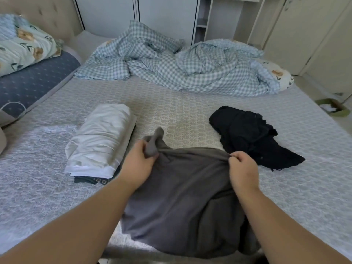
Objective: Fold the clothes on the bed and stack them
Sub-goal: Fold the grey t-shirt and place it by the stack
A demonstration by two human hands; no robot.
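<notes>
Patterned bed (171, 103), perhaps wardrobe-lined room.

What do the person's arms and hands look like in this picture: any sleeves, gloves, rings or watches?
Both forearms are bare to the frame edge, with no sleeves in view. The left hand and right hand wear no gloves, and no ring, watch or bracelet shows.

A rumpled checked duvet (171, 63) lies at the bed's far end, a floral pillow (22, 42) at left
</notes>
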